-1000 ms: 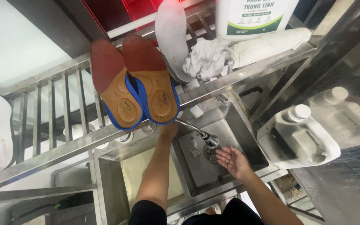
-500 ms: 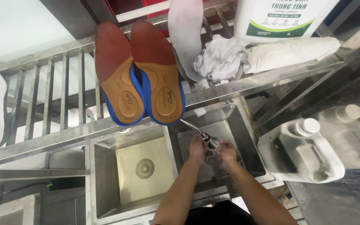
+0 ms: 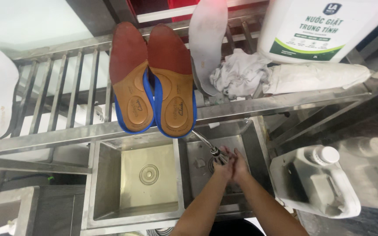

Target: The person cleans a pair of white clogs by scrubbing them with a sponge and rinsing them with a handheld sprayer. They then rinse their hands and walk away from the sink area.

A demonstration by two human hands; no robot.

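A slatted stainless-steel drying rack (image 3: 66, 131) spans the top, above a double-bowl stainless-steel sink (image 3: 110, 183). A large white plastic jug with a green label (image 3: 324, 30) stands on the rack by a pair of brown insoles with blue edges (image 3: 152, 83). Over the right bowl, the left hand (image 3: 222, 165) and right hand (image 3: 240, 165) press together, fingers loosely curled, touching the metal spray head on its flexible hose (image 3: 215, 151); whether they grip it is unclear.
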